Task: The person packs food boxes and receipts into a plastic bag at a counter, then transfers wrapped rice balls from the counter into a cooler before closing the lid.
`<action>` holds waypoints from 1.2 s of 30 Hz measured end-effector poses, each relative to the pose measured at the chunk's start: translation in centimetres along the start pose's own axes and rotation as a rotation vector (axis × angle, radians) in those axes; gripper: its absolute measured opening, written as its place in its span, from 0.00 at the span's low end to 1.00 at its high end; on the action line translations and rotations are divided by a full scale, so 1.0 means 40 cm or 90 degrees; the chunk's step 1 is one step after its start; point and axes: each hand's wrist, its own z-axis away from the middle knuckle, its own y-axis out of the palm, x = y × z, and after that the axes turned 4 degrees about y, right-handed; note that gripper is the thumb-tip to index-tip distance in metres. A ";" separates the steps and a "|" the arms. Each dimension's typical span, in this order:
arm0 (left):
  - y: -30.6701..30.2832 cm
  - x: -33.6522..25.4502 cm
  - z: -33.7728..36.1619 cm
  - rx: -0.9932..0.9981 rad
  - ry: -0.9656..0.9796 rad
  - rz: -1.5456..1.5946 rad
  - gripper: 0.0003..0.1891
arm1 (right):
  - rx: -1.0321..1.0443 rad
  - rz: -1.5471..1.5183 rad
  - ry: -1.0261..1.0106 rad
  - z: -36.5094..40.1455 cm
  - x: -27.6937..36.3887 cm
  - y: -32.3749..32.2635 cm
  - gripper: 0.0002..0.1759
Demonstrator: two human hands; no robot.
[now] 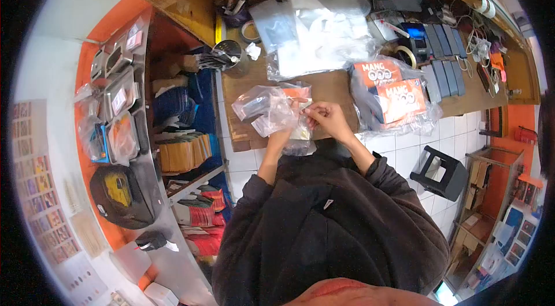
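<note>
Above the near edge of the wooden table [329,87], a clear plastic bag [252,106] is in my left hand [281,134], whose fingers are mostly behind the plastic. An orange and pale packet [296,93] shows at the bag. My right hand [325,118] is beside it on the right, thumb and fingers pinched at the packet's edge; what exactly they grip is too small to tell. Right of my hands lie orange printed packages [403,101] in clear plastic.
Behind my hands lies a pile of clear plastic bags [324,34]. A container of tools [226,54] and a tape roll [250,31] stand at the left. Dark phone-like devices [448,78] line the right. A black stool [439,173] is on the tiled floor.
</note>
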 end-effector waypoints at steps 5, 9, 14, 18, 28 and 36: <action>0.013 -0.065 -0.025 -0.028 -0.080 -0.021 0.10 | 0.324 0.034 0.189 0.124 0.100 -0.064 0.07; 0.068 -0.144 -0.052 0.126 0.145 -0.493 0.07 | 0.316 0.036 0.111 0.120 0.022 0.085 0.08; 0.056 -0.232 -0.038 0.092 0.116 -0.600 0.06 | 0.068 -0.808 0.427 0.070 0.101 0.174 0.06; 0.048 -0.183 0.001 -0.204 0.256 -0.377 0.08 | 0.041 -0.863 0.388 0.027 0.087 0.180 0.06; 0.013 -0.096 0.018 -0.272 -0.148 0.224 0.08 | 0.151 -0.827 0.336 -0.039 -0.148 0.169 0.11; -0.005 -0.082 0.021 -0.224 0.111 -0.025 0.08 | -0.023 -0.176 0.145 0.072 0.073 0.109 0.09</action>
